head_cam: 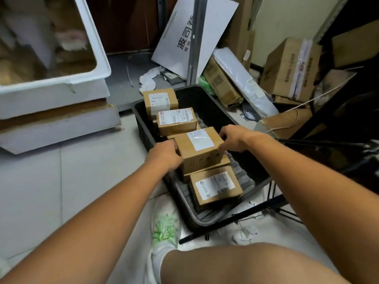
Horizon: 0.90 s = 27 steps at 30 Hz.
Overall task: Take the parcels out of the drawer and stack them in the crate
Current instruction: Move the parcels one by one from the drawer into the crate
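A black plastic crate (217,111) sits on the floor in front of me with several brown cardboard parcels in it. I hold one labelled parcel (200,149) between both hands; it sits on top of another parcel in the crate's middle. My left hand (165,155) grips its left side and my right hand (235,138) grips its right side. Other parcels lie at the crate's far end (160,100), just behind the held one (176,120), and nearest me (215,187). The white drawer (61,78) stands open at upper left, its contents blurred.
White drawer fronts (57,124) stack at left. Cardboard boxes (291,68), a wrapped long package (244,83) and a leaning white board (190,35) crowd the back and right. A black tripod leg (235,218) lies by the crate. My knee and shoe (166,224) are below.
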Each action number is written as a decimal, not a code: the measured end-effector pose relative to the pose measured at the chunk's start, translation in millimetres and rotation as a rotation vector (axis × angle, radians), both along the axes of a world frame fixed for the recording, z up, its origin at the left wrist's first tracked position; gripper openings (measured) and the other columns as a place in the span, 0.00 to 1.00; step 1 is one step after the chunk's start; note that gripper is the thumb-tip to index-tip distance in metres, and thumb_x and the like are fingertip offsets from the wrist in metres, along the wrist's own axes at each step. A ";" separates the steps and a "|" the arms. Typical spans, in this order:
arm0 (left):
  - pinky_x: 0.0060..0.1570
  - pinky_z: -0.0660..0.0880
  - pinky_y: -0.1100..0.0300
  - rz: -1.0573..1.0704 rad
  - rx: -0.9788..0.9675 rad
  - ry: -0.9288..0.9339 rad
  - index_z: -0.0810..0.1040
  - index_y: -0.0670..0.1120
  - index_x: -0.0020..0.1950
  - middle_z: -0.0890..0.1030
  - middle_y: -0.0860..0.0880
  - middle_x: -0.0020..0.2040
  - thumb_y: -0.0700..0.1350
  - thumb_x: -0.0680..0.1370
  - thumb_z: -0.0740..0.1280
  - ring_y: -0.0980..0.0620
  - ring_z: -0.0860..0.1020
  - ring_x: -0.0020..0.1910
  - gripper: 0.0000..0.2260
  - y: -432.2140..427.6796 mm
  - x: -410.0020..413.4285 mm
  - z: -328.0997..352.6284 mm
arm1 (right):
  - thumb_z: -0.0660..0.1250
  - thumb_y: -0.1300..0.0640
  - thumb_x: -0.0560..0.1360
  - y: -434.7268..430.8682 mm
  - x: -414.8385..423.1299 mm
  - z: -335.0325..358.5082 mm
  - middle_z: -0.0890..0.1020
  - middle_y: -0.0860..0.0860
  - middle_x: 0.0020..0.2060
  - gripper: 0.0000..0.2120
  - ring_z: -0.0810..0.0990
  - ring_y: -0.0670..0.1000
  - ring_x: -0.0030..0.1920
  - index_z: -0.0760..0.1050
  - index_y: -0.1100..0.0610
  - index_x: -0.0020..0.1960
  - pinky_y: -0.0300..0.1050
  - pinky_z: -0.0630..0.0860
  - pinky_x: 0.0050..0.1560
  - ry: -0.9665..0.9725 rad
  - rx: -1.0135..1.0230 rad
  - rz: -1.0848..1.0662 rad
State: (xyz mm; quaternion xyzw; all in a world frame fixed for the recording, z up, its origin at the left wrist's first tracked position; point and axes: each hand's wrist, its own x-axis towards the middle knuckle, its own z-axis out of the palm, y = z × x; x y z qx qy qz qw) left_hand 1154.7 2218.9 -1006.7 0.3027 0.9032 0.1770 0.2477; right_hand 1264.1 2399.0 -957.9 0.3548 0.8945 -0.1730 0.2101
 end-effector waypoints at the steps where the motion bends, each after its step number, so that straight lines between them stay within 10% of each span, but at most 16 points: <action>1: 0.54 0.77 0.54 0.004 0.003 0.028 0.77 0.51 0.62 0.80 0.48 0.58 0.52 0.76 0.72 0.45 0.79 0.56 0.16 -5.6 -8.4 11.6 | 0.72 0.51 0.76 -5.6 -8.1 11.3 0.77 0.55 0.64 0.27 0.76 0.55 0.57 0.70 0.54 0.72 0.50 0.78 0.52 0.010 0.017 0.018; 27: 0.55 0.76 0.51 0.338 -0.024 0.309 0.75 0.51 0.64 0.79 0.46 0.59 0.52 0.77 0.70 0.46 0.75 0.53 0.16 -209.9 -302.4 130.1 | 0.67 0.47 0.80 -179.9 -323.1 92.4 0.78 0.56 0.66 0.23 0.76 0.57 0.64 0.72 0.55 0.71 0.49 0.72 0.61 0.339 0.088 0.416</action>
